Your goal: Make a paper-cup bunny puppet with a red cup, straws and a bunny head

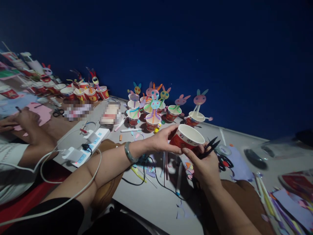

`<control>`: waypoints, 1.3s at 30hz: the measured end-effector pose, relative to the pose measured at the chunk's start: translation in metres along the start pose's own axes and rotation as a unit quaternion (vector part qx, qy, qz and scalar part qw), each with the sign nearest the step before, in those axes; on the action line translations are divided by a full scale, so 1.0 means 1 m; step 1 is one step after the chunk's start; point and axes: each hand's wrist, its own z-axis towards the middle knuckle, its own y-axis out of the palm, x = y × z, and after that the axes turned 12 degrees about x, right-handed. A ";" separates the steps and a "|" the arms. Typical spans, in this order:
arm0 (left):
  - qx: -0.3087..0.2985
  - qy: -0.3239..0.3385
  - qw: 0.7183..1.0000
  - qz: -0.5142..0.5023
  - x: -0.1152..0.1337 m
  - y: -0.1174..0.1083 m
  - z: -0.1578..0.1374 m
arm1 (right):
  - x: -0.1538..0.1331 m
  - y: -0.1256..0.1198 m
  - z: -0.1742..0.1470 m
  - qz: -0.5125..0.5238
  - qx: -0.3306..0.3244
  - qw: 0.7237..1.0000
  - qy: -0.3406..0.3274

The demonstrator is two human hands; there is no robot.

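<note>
A white cord (100,158) crosses in front of the person's left forearm, which wears a green bracelet (130,152). Beyond it, both hands are raised over the worktop (144,202) at a red-and-white paper cup (187,137). The left hand (165,141) has its grip spread fairly wide, to about the cup's breadth: the thumb lies along the low side and the fingers go round the far side, closed against the wall. The right hand (207,164) is on the other side, its thumb pressed to the lower part of the cup. Its fingers are curled, and black scissors (210,147) are lodged in that grip, the blades slightly parted and pointing away; how the fingers sit on the handles is hidden. The cup is tilted a little, with its open mouth partly facing the wearer, and nothing shows inside.

Below the hands lie a black cable (134,183), straws and paper scraps. To the left is a white power strip (104,133) with plugs in it; farther left, another person's hand (28,120) rests over pink paper (44,112). Past the held cup stands a group of cups with paper rabbits (153,123). A dark blue wall (244,65) rises behind.
</note>
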 end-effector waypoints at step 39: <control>0.048 -0.111 0.990 -0.065 0.005 -0.004 0.004 | -0.006 0.000 -0.003 0.113 0.023 0.993 -0.021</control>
